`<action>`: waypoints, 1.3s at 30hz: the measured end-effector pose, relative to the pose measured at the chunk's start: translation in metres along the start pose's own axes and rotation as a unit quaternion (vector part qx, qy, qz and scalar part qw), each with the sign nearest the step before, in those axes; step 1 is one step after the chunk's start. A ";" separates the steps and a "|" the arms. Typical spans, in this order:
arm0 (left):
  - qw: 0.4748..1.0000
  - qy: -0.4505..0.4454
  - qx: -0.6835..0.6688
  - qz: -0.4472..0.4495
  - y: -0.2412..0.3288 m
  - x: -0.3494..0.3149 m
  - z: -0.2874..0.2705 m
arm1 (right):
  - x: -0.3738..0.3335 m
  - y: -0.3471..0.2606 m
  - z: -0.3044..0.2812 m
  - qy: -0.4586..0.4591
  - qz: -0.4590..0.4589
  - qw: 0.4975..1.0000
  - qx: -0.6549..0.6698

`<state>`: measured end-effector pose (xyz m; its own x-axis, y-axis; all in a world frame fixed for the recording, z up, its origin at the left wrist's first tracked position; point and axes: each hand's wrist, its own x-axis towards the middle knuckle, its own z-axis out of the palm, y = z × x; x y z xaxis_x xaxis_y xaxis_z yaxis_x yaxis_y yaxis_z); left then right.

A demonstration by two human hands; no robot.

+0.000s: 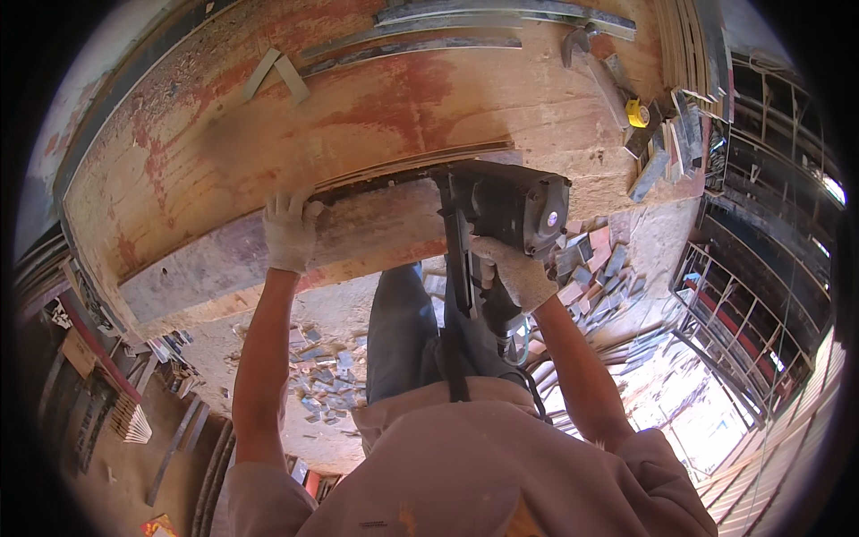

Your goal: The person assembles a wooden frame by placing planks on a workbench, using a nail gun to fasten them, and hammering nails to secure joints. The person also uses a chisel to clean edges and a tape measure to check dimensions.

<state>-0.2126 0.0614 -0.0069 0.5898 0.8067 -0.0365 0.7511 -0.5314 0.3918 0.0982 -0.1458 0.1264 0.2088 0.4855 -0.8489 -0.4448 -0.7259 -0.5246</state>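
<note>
1. Shirt cloth [447, 465] fills the bottom middle, nearest the camera, with dark trousers [403, 331] showing beyond its hem.
2. From the lower left, the left forearm [266, 349] reaches almost straight forward to the near side of the surface [483, 98]; the right forearm [582, 367] slants forward and inward from the lower right.
3. A long, worn board [385, 224] lies along that near edge, with thin strips [403, 172] along its far side. Beyond them, a broad stretch of stained wood gives room up to the loose strips [420, 46] at the far edge.
4. To the right, a yellow tape measure [637, 114] sits among offcuts [684, 134], near a tall bundle of strips [693, 45]. Small blocks [335, 367] litter the floor below the near edge.
5. The gloved left hand [288, 233] touches the board partly spread, thumb apart from the fingers; the fingertips are too blurred to show whether they curl.
6. The gloved right hand [519, 273] is closed around the handle of a black power tool [510, 206], which stands at the board's right part; whether its nose touches the wood cannot be told.
</note>
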 end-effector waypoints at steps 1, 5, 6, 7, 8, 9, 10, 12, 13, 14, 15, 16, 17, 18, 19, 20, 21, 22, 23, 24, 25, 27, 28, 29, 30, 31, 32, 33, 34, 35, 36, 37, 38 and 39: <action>1.000 -0.010 0.000 0.001 0.000 -0.002 -0.002 | 0.000 0.001 0.005 0.003 0.001 1.000 -0.018; 0.998 0.023 0.024 0.046 -0.004 -0.006 0.002 | -0.003 0.006 0.012 0.009 0.013 1.000 -0.009; 0.999 0.025 0.030 0.036 -0.001 -0.007 0.003 | -0.003 0.006 0.013 0.009 0.012 1.000 -0.022; 0.999 0.028 0.037 0.026 0.002 -0.009 0.005 | -0.004 0.005 0.013 0.008 0.011 0.999 -0.034; 0.999 0.021 0.035 0.019 0.003 -0.008 0.005 | -0.003 0.003 0.014 0.007 0.007 0.999 -0.047; 0.999 0.014 0.034 0.012 0.004 -0.008 0.005 | -0.004 0.002 0.016 0.011 0.001 0.999 -0.042; 0.999 0.007 0.033 0.004 0.005 -0.008 0.005 | -0.005 0.003 0.018 0.014 -0.005 0.999 -0.037; 0.999 0.010 0.031 0.001 0.003 -0.009 0.005 | -0.007 0.006 0.024 0.020 -0.014 1.000 -0.018; 0.999 0.011 0.030 0.000 0.002 -0.009 0.006 | -0.006 0.010 0.026 0.023 -0.017 1.000 -0.006; 1.000 0.016 0.021 -0.001 0.002 -0.009 0.006 | -0.005 0.011 0.030 0.027 -0.020 0.999 0.006; 1.000 0.021 0.012 -0.002 0.002 -0.009 0.007 | -0.004 0.011 0.034 0.025 -0.010 1.000 -0.011; 1.000 0.026 0.004 -0.003 0.002 -0.008 0.008 | -0.002 0.010 0.038 0.024 0.000 0.999 -0.027; 1.000 0.025 0.002 -0.003 0.002 -0.008 0.009 | -0.001 0.009 0.040 0.023 0.010 0.999 -0.044; 1.000 0.024 -0.001 -0.003 0.001 -0.007 0.009 | -0.001 0.011 0.040 0.020 0.002 0.999 -0.047; 1.000 0.024 -0.003 -0.003 0.002 -0.007 0.009 | 0.000 0.014 0.040 0.018 -0.005 0.999 -0.048; 1.000 0.025 -0.003 -0.004 0.002 -0.006 0.009 | 0.000 0.015 0.040 0.017 -0.015 0.998 -0.050; 1.000 0.026 -0.004 -0.005 0.004 -0.006 0.008 | 0.001 0.016 0.040 0.011 -0.025 0.996 -0.085; 1.000 0.028 -0.005 -0.006 0.005 -0.005 0.008 | 0.002 0.018 0.039 0.006 -0.034 0.992 -0.120; 1.000 0.025 -0.001 -0.010 0.003 -0.006 0.009 | 0.003 0.020 0.040 -0.002 -0.044 0.987 -0.155; 1.000 0.023 0.003 -0.015 0.002 -0.008 0.010 | 0.002 0.023 0.039 -0.007 -0.055 0.988 -0.146; 1.000 0.020 0.007 -0.020 0.000 -0.009 0.011 | 0.001 0.027 0.035 -0.013 -0.066 0.988 -0.137; 1.000 0.018 0.001 -0.014 0.001 -0.009 0.011 | 0.000 0.023 0.041 -0.025 -0.038 0.996 -0.075; 1.000 0.016 -0.002 -0.012 0.001 -0.008 0.011 | -0.001 0.018 0.043 -0.028 -0.001 0.999 -0.022; 1.000 0.013 -0.006 -0.012 0.002 -0.008 0.011 | -0.004 0.016 0.047 -0.025 0.038 0.998 0.032; 1.000 0.010 -0.010 -0.012 0.003 -0.007 0.010 | 0.001 0.021 0.052 -0.031 0.019 0.999 0.000; 1.000 0.007 -0.014 -0.013 0.004 -0.006 0.009 | 0.009 0.028 0.058 -0.036 0.001 0.999 -0.031; 1.000 0.002 -0.019 -0.017 0.004 -0.006 0.009 | 0.012 0.029 0.063 -0.043 -0.020 0.997 -0.066; 0.999 -0.002 -0.024 -0.021 0.003 -0.007 0.009 | 0.011 0.029 0.067 -0.027 0.000 0.999 -0.043; 0.999 -0.006 -0.028 -0.025 0.003 -0.006 0.008 | 0.007 0.029 0.070 -0.011 0.020 1.000 -0.020; 0.999 -0.006 -0.031 -0.028 0.002 -0.008 0.008 | 0.004 0.026 0.074 0.004 0.040 0.999 0.002; 0.999 -0.007 -0.034 -0.031 0.001 -0.009 0.008 | -0.002 0.012 0.079 0.013 0.029 0.999 0.012; 0.999 -0.008 -0.038 -0.034 -0.001 -0.011 0.008 | -0.002 0.016 0.080 0.008 0.022 1.000 0.007; 0.999 -0.004 -0.038 -0.028 0.000 -0.010 0.008 | 0.000 0.021 0.080 0.003 0.015 1.000 0.002; 0.999 -0.001 -0.038 -0.023 -0.001 -0.010 0.008 | 0.002 0.024 0.081 -0.002 0.007 1.000 -0.003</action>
<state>-0.2164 0.0519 -0.0139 0.5556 0.8294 -0.0586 0.7533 -0.4723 0.4577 0.0175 -0.1234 0.1175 0.1996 0.4763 -0.8563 -0.4431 -0.7356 -0.5124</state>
